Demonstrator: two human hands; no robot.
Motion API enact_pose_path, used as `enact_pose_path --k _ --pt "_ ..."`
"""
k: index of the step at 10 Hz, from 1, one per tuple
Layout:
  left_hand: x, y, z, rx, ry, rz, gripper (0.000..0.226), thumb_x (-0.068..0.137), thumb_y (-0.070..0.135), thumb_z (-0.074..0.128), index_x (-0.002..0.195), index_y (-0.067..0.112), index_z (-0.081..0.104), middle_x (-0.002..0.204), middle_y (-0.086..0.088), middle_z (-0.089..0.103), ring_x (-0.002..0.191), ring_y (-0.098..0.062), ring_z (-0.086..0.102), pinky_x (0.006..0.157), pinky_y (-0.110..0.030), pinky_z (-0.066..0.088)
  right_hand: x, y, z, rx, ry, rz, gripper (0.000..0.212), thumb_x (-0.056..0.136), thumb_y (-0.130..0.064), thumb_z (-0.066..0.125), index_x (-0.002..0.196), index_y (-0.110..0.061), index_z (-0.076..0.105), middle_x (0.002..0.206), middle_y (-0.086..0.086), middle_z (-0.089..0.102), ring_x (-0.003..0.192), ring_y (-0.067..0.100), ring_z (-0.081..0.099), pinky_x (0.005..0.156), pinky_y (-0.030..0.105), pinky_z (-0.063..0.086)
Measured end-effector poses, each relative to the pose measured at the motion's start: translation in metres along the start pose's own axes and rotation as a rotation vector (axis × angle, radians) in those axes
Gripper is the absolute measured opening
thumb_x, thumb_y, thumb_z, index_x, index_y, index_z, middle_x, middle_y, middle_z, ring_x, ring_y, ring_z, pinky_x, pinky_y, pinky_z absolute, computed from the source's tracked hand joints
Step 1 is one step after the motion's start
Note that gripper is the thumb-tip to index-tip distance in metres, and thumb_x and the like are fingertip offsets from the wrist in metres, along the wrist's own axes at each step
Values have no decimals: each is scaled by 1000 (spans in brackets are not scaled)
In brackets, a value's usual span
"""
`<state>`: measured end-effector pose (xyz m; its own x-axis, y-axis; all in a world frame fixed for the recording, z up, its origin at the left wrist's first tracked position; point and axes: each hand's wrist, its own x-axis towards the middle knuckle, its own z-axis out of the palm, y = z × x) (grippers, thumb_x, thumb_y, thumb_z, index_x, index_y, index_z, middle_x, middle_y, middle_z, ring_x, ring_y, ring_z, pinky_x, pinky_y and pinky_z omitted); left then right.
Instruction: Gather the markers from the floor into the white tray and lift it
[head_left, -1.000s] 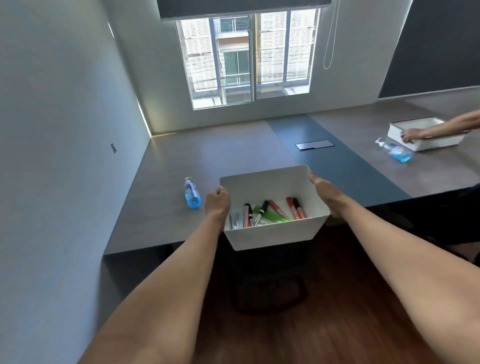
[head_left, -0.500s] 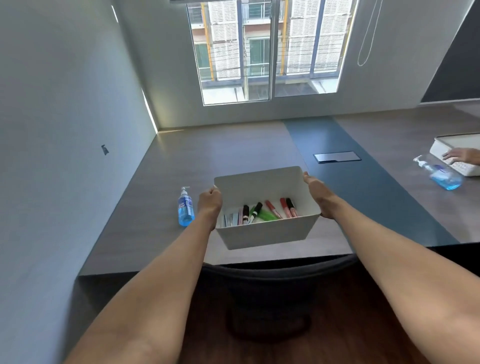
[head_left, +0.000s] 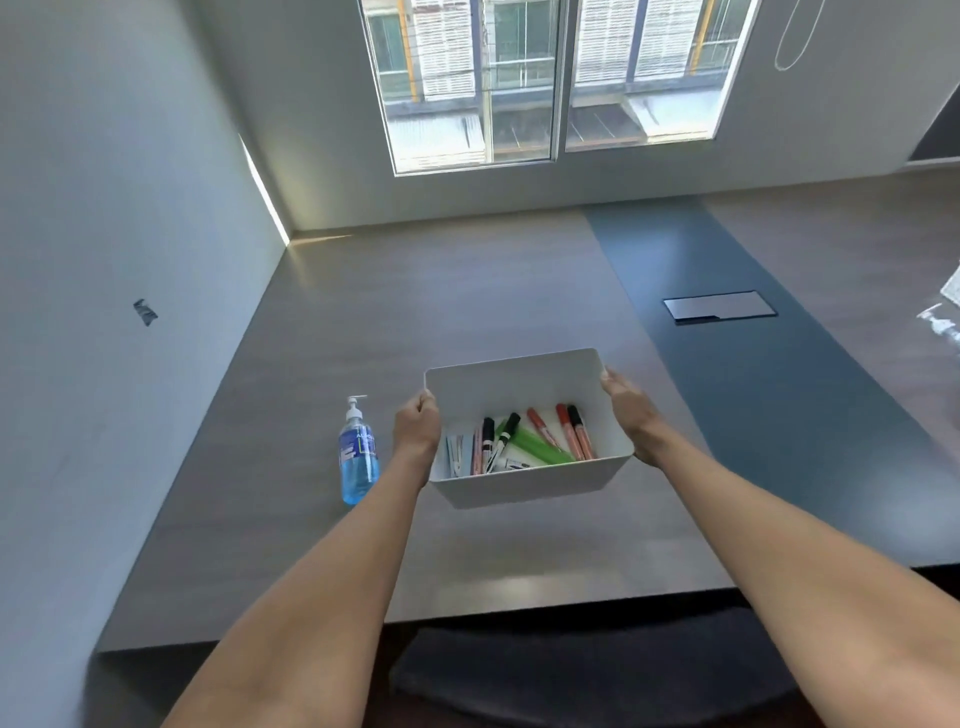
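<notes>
The white tray (head_left: 524, 486) is held over the grey table, gripped at both short sides. My left hand (head_left: 417, 428) clasps its left rim and my right hand (head_left: 629, 415) clasps its right rim. Inside lie several markers (head_left: 524, 441): red, black-capped, pink and a bright green one, all on the tray's floor. Whether the tray touches the tabletop cannot be told.
A blue pump bottle of sanitiser (head_left: 357, 454) stands just left of the tray. A dark cable hatch (head_left: 719, 307) is set in the table's blue strip at the right. A dark chair back (head_left: 587, 670) sits under the near table edge. A wall runs along the left.
The tray has moved forward from the table's near edge to farther over the tabletop, beside the bottle. The other person's hand and second tray have left the view on the right.
</notes>
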<state>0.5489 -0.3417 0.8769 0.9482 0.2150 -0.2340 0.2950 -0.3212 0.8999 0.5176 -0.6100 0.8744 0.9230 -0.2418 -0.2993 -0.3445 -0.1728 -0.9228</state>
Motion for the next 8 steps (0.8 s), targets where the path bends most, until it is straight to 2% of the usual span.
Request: enact_pose_path --k 2,3,5,6,7,8 --pt "54 -20 25 35 -24 -10 37 99 27 31 64 18 36 66 -1 37 61 -15 31 63 -31 28 50 12 12 30 29 79 53 104 -35 36 152 -13 34 159 -3 34 148 15 28 123 37 19" --pt "64 -25 31 29 -34 -18 39 99 28 32 61 20 32 64 -1 36 60 -15 29 60 -31 26 64 20 15 32 33 82 57 100 -41 39 151 -15 37 158 -3 36 147 15 32 123 41 22" --pt "84 -50 41 2 -63 -65 38 98 33 30 62 20 34 65 -1 39 61 -16 31 65 -31 28 82 37 20 31 51 120 54 104 -39 36 152 -13 35 159 -3 33 148 15 28 122 31 19" --pt "91 -46 38 -42 -66 -103 42 97 37 31 62 20 43 64 1 44 62 -17 37 68 -32 33 82 47 21 71 53 154 62 100 -53 35 151 -18 37 158 -1 36 145 20 35 121 42 27" --pt "100 -58 33 -132 -49 -99 50 97 50 26 97 24 69 96 1 71 89 -18 63 89 -33 49 79 56 16 186 32 162 61 96 -64 31 146 -30 45 143 -1 54 123 21 58 105 46 47" --pt "100 -94 33 -216 32 -155 67 95 57 22 120 11 64 118 -8 70 111 -23 64 105 -43 46 80 79 8 289 178 136 63 97 -62 33 147 -25 43 148 1 50 128 23 55 109 46 43"
